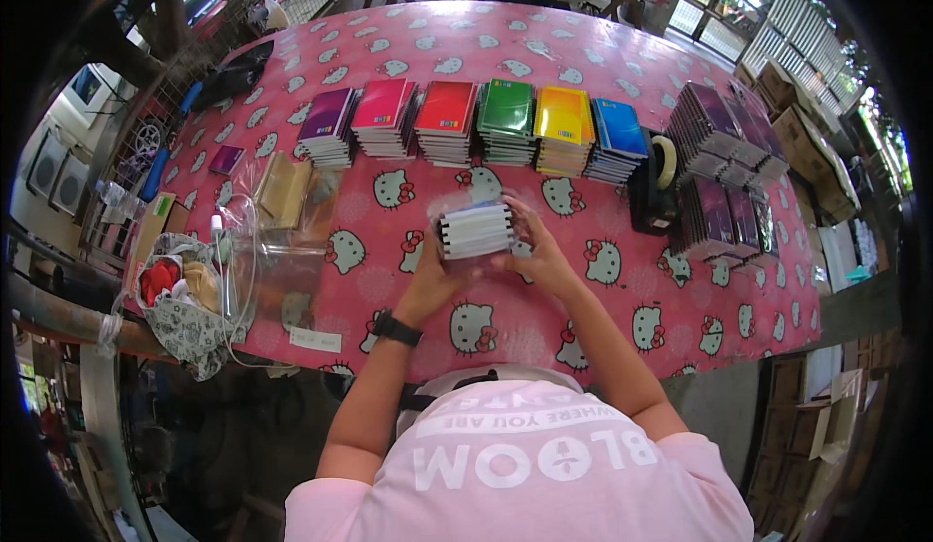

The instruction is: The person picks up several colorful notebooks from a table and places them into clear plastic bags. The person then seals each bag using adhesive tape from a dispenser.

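Note:
A small stack of notebooks is held upright between my two hands near the table's middle, its white page edges and dark corners facing me. Clear film seems to surround it, though blur makes that hard to confirm. My left hand, below a black wristwatch, grips the stack's left side. Against the right side, my right hand curls with its fingers at the top corner. Beyond them stands a row of notebook piles: purple, pink, red, green, yellow and blue.
A black tape dispenser stands right of the row, beside packed purple notebooks. At left lie clear plastic bags, a tan block, a single purple notebook, and a cloth bag with a white cable. Pink patterned plastic covers the table.

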### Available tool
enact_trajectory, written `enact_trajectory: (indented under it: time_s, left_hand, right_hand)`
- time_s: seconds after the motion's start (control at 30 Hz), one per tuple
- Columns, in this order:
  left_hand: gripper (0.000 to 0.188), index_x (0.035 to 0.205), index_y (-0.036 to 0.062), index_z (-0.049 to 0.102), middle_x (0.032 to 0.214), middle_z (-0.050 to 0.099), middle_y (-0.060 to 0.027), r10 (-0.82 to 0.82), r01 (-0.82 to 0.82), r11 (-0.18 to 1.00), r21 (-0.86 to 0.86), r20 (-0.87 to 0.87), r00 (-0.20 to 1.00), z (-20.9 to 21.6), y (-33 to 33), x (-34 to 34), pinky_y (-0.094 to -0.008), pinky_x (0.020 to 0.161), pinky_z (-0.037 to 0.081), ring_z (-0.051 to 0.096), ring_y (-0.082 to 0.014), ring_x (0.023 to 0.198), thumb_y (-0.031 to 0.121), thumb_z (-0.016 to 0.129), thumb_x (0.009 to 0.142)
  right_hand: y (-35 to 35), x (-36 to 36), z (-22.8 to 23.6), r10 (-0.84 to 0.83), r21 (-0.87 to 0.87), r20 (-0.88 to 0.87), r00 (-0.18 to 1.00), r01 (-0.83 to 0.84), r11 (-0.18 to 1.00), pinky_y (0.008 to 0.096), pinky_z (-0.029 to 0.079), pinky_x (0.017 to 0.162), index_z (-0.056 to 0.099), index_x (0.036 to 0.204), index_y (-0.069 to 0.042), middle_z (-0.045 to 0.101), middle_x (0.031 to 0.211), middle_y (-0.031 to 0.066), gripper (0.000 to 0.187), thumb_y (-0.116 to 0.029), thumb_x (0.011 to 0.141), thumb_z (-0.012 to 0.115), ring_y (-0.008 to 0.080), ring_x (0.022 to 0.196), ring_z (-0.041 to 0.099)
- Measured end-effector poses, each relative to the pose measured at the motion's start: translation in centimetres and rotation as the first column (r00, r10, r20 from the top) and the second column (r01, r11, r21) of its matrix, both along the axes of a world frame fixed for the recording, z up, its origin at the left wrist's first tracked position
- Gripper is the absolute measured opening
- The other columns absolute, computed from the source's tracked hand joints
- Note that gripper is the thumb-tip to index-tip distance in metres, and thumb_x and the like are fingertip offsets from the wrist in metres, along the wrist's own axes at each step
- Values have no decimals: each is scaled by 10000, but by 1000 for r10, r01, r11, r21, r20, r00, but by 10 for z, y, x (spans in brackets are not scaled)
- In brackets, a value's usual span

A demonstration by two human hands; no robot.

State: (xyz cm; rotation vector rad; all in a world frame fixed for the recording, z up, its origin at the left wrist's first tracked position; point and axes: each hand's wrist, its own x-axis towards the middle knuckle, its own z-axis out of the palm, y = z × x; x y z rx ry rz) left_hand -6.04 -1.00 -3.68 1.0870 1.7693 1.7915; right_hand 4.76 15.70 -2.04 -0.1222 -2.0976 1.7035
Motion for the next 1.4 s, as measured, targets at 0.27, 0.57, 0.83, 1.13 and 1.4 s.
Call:
enact_trajectory:
  time_s: [0.27, 0.57, 0.83, 1.13, 1.4]
  left_hand:
    - [851, 1345, 63, 234, 1282, 400, -102, -54, 42, 997, 62, 209, 976, 21, -4, 12, -354, 963, 404, 433, -215, 1176, 110, 778, 692]
    - [433, 1079, 96, 558, 1219, 512, -103, 120, -157, 987, 36, -814, 568, 82, -20, -4, -429, 1056, 232, 374, -282, 1241, 210, 746, 705]
    - [502, 1162, 140, 570, 1323, 475, -43, 114, -188, 980, -59, -608, 786, 39, -54, -2, -480, 1058, 211, 335, -331, 1269, 17, 588, 676]
    - [743, 1273, 223, 509, 1435, 347, -9, -306, 48, 923, -381, -653, 693, 49, -18, -4, -609, 1056, 100, 143, -352, 1372, 85, 677, 563]
    - [694, 1242, 174, 546, 1409, 377, -67, -320, 118, 931, -347, -615, 721, 45, -22, -8, -510, 1078, 186, 247, -357, 1338, 112, 716, 573]
  right_hand:
    - [0, 14, 16, -61, 112, 153, 986, 44, 993, 366, 379, 943, 397, 1319, -111, 533, 1155, 72, 780, -141, 650, 797, 196, 1090, 494]
    - [5, 30, 44, 26, 465, -14, 1000, -17, 885, 379, 321, 966, 627, 1062, -89, 569, 1171, 28, 448, -166, 641, 760, 238, 1122, 431]
    - [15, 18, 43, 232, 633, 191, 954, -300, 714, 532, 179, 1059, 645, 1132, -246, 414, 1399, 5, 589, -118, 562, 720, 338, 1338, 211]
    - [28, 1, 42, 442, 444, 246, 863, -505, 740, 504, 156, 1081, 646, 1129, -213, 301, 1468, 51, 547, -124, 592, 702, 350, 1381, 89]
    - [178, 65, 22, -913, 273, -185, 364, 911, 308, 335, 485, 698, 657, 980, -4, 670, 846, 120, 262, -209, 830, 593, 234, 759, 636]
